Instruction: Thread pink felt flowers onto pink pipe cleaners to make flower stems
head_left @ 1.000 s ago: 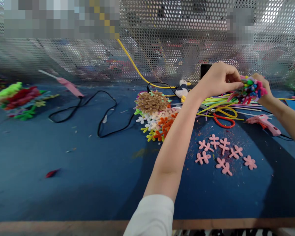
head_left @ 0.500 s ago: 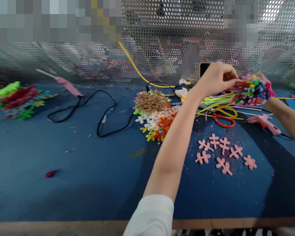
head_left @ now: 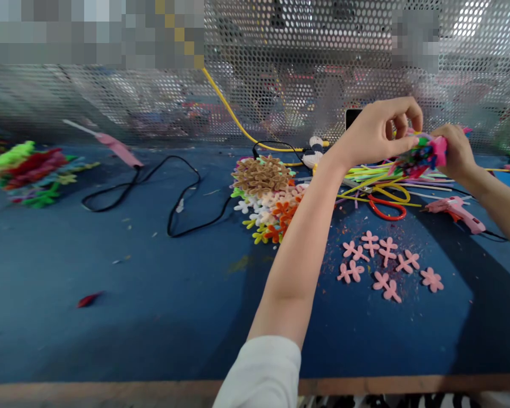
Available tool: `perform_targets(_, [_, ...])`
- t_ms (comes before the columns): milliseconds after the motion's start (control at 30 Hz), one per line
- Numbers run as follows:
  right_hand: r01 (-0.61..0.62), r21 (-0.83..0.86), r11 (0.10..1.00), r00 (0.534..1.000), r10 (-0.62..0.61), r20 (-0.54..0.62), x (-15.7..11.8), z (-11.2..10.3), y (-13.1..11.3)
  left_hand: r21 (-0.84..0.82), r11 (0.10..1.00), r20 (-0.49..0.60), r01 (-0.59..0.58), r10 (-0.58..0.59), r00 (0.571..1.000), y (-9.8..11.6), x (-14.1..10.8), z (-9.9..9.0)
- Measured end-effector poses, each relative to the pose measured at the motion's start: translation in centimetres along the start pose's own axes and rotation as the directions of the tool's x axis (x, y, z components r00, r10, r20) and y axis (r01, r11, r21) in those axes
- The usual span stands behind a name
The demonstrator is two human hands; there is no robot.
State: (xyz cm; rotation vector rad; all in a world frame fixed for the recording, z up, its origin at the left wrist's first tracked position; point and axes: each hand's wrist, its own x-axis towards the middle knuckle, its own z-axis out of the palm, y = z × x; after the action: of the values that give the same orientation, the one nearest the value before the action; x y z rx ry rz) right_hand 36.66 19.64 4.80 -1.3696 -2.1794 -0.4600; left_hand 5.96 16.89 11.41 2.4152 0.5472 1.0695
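A bundle of multicoloured fuzzy pipe cleaners (head_left: 423, 156) is held up over the back right of the table, its cut ends turned towards me. My right hand (head_left: 457, 150) wraps round the bundle from the right. From the left, my left hand (head_left: 380, 127) has its thumb and curled fingers closed at the bundle's near end; exactly which stems they pinch is partly hidden. Below lie several pink pipe-cleaner petal shapes (head_left: 387, 254) and one pink flower (head_left: 432, 280). Behind the hands are loose pipe cleaners (head_left: 378, 173) and red-handled scissors (head_left: 389, 215).
A pink glue gun (head_left: 459, 212) lies at the right. Left of my forearm sits a pile of pipe-cleaner flowers (head_left: 263, 175). A pink-handled tool (head_left: 117, 148) with a black cord and another colourful pile (head_left: 34, 170) lie farther left. Perforated metal (head_left: 280, 85) stands behind.
The bundle has turned and shifted slightly left. My right hand has come into fuller view around it, and my left fingers have lifted and spread a little.
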Motion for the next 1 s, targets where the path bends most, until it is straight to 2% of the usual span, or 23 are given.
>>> perform_targets(133, [0.068, -0.193, 0.979, 0.998, -0.064, 0.03, 0.2, -0.7, -1.2, 0.053, 0.999, 0.114, -0.01, 0.004, 0.994, 0.0, 0.0, -0.2])
perform_targets(333, [0.025, -0.412, 0.911, 0.992, 0.029, 0.126, 0.1, -1.2, -2.5, 0.155, 0.988, 0.187, 0.018, -0.047, 0.981, -1.8, 0.0, -0.3])
perform_targets(533, [0.0, -0.465, 0.885, 0.99, 0.066, 0.126, -0.1, -1.9, -3.4, 0.205, 0.978, 0.191, 0.042, -0.082, 0.978, -2.5, -0.3, -0.4])
perform_targets(767, [0.019, -0.495, 0.868, 0.978, 0.087, 0.191, 0.0, -2.8, -5.1, 0.281, 0.958, 0.143, 0.062, -0.105, 0.984, -3.1, -0.3, -0.7])
perform_targets(933, [0.082, -0.456, 0.886, 0.978, 0.016, 0.207, -0.5, -3.6, -6.5, 0.324, 0.939, 0.119, 0.114, -0.16, 0.98, -3.2, -0.7, -1.1])
perform_targets(1000, [0.13, -0.467, 0.875, 0.977, -0.031, 0.213, -0.9, -4.1, -7.1, 0.321, 0.937, 0.152, 0.136, -0.193, 0.969, -3.0, -0.9, -1.6])
